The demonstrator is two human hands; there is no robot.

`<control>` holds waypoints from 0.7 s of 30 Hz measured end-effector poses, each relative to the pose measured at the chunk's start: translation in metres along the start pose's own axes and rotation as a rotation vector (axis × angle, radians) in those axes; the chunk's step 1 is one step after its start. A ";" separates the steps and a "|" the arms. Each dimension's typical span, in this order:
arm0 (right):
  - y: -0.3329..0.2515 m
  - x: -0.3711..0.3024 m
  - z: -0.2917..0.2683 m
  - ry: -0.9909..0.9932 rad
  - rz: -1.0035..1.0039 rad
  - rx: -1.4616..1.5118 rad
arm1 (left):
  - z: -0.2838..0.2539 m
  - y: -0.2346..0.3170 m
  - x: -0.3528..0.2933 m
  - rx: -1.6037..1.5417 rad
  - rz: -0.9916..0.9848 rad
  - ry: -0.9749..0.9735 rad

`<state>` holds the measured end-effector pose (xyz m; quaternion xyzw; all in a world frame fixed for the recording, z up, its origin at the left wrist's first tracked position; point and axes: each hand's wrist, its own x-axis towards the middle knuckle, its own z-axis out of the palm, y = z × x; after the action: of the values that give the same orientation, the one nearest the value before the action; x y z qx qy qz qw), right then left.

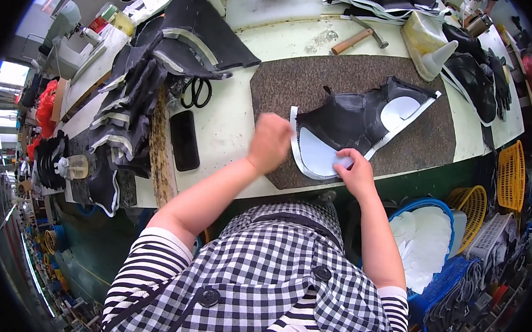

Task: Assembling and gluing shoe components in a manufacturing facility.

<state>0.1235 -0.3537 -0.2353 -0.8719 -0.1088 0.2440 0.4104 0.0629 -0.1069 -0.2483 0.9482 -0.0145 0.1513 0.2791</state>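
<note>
A black shoe upper (pixel 348 119) lies spread on a brown mat, its edges lined with white strip. A white curved stiffener piece (pixel 318 154) covers its near left end, and a rounded white piece (pixel 399 110) sits at its far right end. My right hand (pixel 358 175) pinches at the near edge of the white stiffener piece, thumb and forefinger close together. Curled into a blurred fist, my left hand (pixel 271 143) is beside the upper's left edge. What its fingers hold, if anything, is hidden.
The brown mat (pixel 283 76) rests on a pale worktable. A hammer (pixel 362 41) lies beyond it; a phone (pixel 184 141) and black scissors (pixel 196 92) lie to its left, near stacked dark pieces (pixel 123 108). A yellowed container (pixel 422 45) stands far right. Below, a blue-rimmed basket (pixel 451 223) holds white pieces.
</note>
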 end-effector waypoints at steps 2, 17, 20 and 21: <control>0.001 -0.003 -0.001 0.009 -0.033 -0.024 | 0.018 0.040 -0.014 -0.080 0.265 -0.140; 0.046 0.011 0.007 0.088 -0.210 0.330 | 0.048 0.058 -0.009 0.129 0.392 -0.519; 0.038 0.010 -0.012 -0.012 -0.073 0.465 | 0.047 0.059 -0.015 0.071 0.399 -0.389; 0.042 0.004 -0.020 -0.015 -0.008 0.621 | 0.047 0.057 -0.017 0.067 0.403 -0.349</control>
<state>0.1365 -0.3923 -0.2579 -0.7026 -0.0355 0.2706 0.6572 0.0530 -0.1810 -0.2612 0.9466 -0.2458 0.0383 0.2050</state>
